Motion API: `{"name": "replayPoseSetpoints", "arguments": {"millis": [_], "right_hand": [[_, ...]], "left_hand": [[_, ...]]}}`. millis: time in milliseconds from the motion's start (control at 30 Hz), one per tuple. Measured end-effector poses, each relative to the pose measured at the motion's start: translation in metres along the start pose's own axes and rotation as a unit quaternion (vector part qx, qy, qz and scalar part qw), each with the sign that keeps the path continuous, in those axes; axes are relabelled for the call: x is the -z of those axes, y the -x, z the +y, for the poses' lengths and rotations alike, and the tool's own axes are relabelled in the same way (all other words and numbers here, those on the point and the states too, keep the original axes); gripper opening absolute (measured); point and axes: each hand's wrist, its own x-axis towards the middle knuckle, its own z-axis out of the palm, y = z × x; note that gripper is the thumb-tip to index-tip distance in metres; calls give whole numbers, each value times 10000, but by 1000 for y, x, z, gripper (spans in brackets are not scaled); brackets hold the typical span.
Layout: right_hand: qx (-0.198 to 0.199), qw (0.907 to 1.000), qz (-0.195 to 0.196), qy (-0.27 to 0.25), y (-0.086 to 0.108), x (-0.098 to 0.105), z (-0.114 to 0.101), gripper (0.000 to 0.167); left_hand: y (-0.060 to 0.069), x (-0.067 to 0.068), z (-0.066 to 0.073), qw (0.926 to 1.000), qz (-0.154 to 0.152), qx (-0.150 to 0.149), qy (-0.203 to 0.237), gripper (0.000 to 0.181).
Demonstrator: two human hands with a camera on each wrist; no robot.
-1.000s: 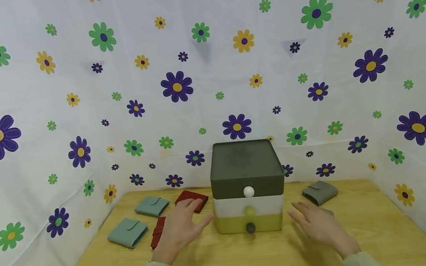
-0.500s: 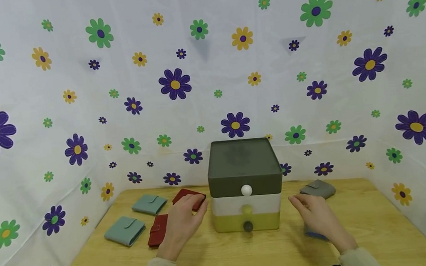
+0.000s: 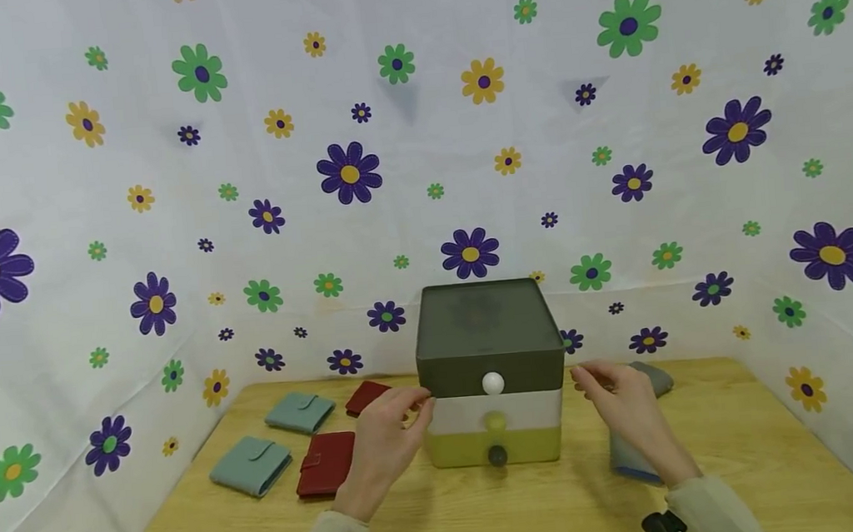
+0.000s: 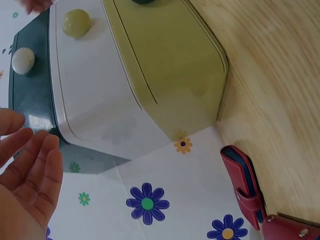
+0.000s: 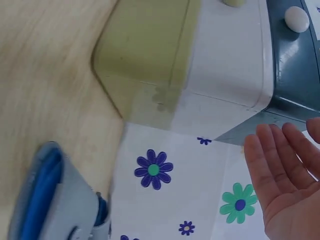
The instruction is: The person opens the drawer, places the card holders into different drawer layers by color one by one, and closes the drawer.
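Note:
A three-tier drawer box (image 3: 495, 415) stands on the table: dark green on top, white in the middle, olive yellow below, a round knob on each front. My left hand (image 3: 384, 445) is at the box's left front corner, level with the top tier. In the left wrist view its fingertips (image 4: 47, 142) appear at the dark tier's edge; contact is unclear. Opposite, at the right side, my right hand (image 3: 629, 413) is held with bent, relaxed fingers, slightly apart from the box. Neither hand holds anything.
Left of the box lie two pale blue wallets (image 3: 251, 466) and two red wallets (image 3: 327, 464), one partly behind my left hand. On the right, a grey wallet (image 3: 653, 377) and a grey-blue wallet (image 3: 632, 460) are partly covered by my right hand. A flowered cloth (image 3: 350, 247) surrounds the table.
Both hands have risen to the height of the top tier, the left drawing closer to the box. More of the near red wallet and the grey-blue wallet shows. The box is still.

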Motion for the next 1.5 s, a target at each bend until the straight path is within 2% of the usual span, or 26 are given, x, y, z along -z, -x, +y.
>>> {"name": "replayPoseSetpoints", "arguments": {"millis": [233, 367, 467, 633, 833, 933, 1167, 1333, 1500], "right_hand": [[262, 9987, 322, -299, -21, -1, -14, 28], [377, 9980, 365, -360, -31, 2, -20, 30], [403, 9987, 171, -247, -40, 5, -23, 31], [448, 9988, -178, 91, -57, 9, -25, 31], [79, 9983, -553, 168, -73, 13, -28, 32], [-135, 9971, -747, 21, -77, 15, -28, 33], [-724, 9868, -1128, -904, -83, 19, -21, 38], [-703, 9862, -1106, -1010, -84, 18, -18, 38], [-674, 9853, -1036, -1176, -82, 16, -16, 39]], "left_hand": [[-8, -11, 8, 9980, 43, -628, -79, 14], [-12, -18, 13, 9965, 11, -838, -15, 16], [-14, -22, 16, 9954, -17, -961, 22, 20], [-20, -28, 22, 9900, 48, -1392, -217, 25], [-25, -34, 34, 9834, 115, -1783, -305, 27], [-25, -37, 39, 9827, 36, -1813, -381, 28], [-25, -42, 43, 9840, -64, -1638, -700, 32], [-28, -41, 48, 9813, -110, -1619, -1036, 31], [-27, -40, 51, 9804, -98, -1572, -1186, 32]]}}
